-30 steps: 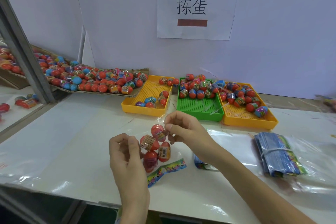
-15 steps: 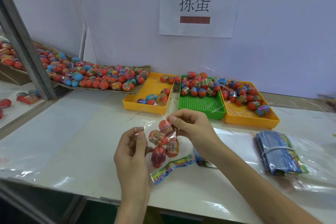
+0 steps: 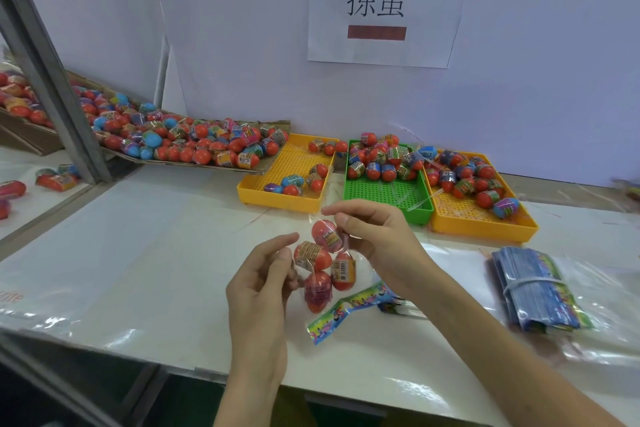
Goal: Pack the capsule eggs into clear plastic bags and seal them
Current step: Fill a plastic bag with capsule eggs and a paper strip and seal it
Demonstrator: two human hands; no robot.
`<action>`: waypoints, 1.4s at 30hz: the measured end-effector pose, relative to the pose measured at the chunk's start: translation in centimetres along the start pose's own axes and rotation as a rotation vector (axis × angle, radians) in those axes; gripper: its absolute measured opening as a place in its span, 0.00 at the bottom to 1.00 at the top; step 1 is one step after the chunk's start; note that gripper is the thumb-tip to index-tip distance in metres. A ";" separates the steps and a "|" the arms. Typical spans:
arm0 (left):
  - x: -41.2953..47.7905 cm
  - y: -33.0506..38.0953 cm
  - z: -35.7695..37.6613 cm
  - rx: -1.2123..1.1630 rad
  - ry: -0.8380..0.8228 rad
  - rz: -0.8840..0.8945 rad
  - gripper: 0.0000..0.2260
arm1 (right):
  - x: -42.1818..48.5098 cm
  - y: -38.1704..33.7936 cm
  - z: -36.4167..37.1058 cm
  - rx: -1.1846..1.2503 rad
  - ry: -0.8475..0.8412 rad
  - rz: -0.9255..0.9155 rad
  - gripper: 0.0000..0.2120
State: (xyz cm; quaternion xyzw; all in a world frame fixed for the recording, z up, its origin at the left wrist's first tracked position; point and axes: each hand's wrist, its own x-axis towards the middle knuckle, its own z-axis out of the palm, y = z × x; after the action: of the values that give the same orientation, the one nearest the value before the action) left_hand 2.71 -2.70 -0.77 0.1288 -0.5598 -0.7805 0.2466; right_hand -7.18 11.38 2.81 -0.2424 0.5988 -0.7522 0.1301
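A clear plastic bag [image 3: 323, 265] with several red capsule eggs inside hangs just above the table between my hands. My left hand [image 3: 261, 282] pinches the bag's left edge with thumb and fingers. My right hand [image 3: 375, 236] pinches its top right edge beside the uppermost egg [image 3: 325, 235]. A colourful header strip [image 3: 349, 310] lies on the table below the bag. Loose capsule eggs fill a cardboard tray [image 3: 194, 146] at the back left.
A yellow tray [image 3: 277, 196], a green tray [image 3: 388, 196] and another yellow tray [image 3: 481, 222] with eggs stand behind my hands. A banded stack of blue printed cards [image 3: 533, 288] lies on plastic at the right. A metal post [image 3: 52, 80] rises at left.
Both hands and the bag have stayed together, shifting a little right and up in the view. My left fingers have spread somewhat along the bag's edge.
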 end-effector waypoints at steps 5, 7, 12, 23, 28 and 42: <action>-0.5 0.4 0.4 -0.129 -0.018 0.000 0.13 | -0.1 -0.3 0.2 0.089 -0.101 -0.046 0.12; -0.7 0.7 0.4 -0.186 -0.027 -0.007 0.11 | -0.1 -0.2 0.3 0.119 -0.140 -0.050 0.12; -0.8 1.0 0.5 -0.234 -0.003 -0.047 0.16 | 0.0 0.1 0.2 0.139 -0.195 -0.033 0.09; -1.0 1.5 0.6 -0.192 0.051 -0.083 0.18 | -0.1 0.3 0.2 0.130 -0.274 -0.067 0.10; -1.0 1.5 0.6 -0.198 0.062 -0.107 0.17 | -0.3 0.0 0.1 0.128 -0.287 -0.068 0.12; -0.9 1.1 -0.3 -0.224 0.059 -0.214 0.16 | -0.3 0.0 0.5 0.152 -0.333 -0.074 0.20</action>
State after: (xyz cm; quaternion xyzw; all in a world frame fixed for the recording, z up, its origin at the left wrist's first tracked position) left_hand 3.87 -2.78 0.12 0.1824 -0.4449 -0.8557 0.1914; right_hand -6.67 11.10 2.82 -0.3748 0.5011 -0.7491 0.2175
